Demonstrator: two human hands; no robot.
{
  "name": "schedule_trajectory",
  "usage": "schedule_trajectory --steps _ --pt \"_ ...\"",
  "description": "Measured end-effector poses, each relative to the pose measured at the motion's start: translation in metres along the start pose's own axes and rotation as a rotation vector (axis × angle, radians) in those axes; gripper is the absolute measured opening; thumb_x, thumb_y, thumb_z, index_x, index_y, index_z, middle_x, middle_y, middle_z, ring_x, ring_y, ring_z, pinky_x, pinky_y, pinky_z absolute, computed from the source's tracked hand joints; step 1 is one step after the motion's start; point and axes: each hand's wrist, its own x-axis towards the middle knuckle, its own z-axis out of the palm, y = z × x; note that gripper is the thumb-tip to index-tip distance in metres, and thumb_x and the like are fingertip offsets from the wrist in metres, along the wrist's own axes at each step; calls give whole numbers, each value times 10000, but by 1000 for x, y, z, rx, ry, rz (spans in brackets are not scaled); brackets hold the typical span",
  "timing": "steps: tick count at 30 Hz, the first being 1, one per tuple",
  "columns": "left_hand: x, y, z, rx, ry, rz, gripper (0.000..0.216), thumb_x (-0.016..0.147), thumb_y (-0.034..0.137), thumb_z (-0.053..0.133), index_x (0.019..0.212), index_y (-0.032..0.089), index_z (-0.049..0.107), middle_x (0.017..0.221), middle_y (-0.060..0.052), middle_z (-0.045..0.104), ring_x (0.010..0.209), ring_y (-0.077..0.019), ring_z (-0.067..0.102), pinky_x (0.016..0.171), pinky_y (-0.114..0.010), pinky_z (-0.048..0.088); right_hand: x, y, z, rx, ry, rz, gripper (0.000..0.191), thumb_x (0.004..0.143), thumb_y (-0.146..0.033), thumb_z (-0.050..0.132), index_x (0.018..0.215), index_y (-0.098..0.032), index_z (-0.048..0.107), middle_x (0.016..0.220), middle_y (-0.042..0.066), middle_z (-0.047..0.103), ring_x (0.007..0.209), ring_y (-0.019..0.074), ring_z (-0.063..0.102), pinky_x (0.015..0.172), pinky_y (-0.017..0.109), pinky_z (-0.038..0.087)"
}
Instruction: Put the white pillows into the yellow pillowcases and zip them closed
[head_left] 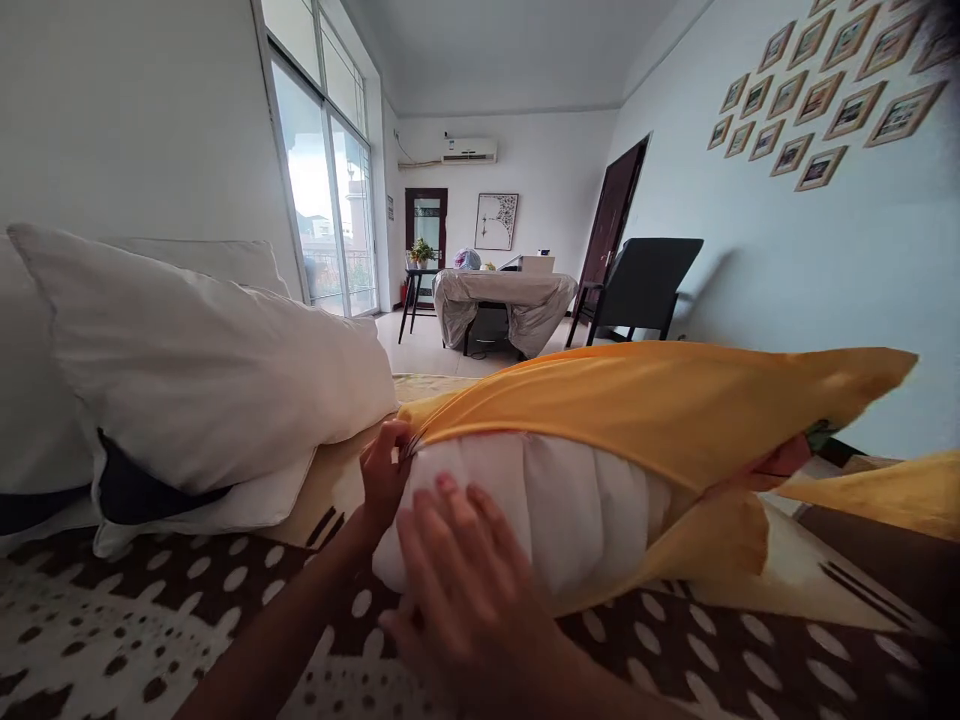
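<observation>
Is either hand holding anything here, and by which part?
The left hand pinches the yellow pillowcase at the edge of its opening. The right hand lies flat on the white pillow, gripping nothing.

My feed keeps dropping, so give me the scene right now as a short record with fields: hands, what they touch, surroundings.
left hand: left hand pinches the edge of the yellow fabric pillowcase at its open end
right hand: right hand lies flat, fingers spread, on the white stuffed pillow insert
insert state: partly inside the pillowcase, white side exposed
surface: brown bedspread with white dots
nearby: plain white pillows stacked at the left
background: cloth-draped table, dark chair, framed pictures on the wall
</observation>
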Motion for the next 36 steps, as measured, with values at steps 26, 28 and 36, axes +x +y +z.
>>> schedule_trajectory --steps 26,28,36 --pt "28 43 -16 477 -490 187 129 721 64 483 742 191 503 624 -16 589 585 -183 541 620 -291 379 -17 21 72 -61 -188 -160 371 883 -178 474 1217 -65 588 1192 160 629 1198 285 501 1058 473 369" --pt "38 50 -6 585 -517 195 149 759 64 475 831 176 541 731 -59 637 678 -219 596 639 -311 385 -19 25 63 -1 -211 -177 359 883 -152 468 1217 -107 590 1202 127 630 1200 248 506 1068 450 375" --pt "57 67 33 463 -714 104 126 834 146 486 743 189 561 788 -58 647 753 -215 601 601 -305 338 -27 72 31 -49 -278 185 803 717 -539 700 1396 -203 435 1470 188 377 1387 383 252 1026 624 278"
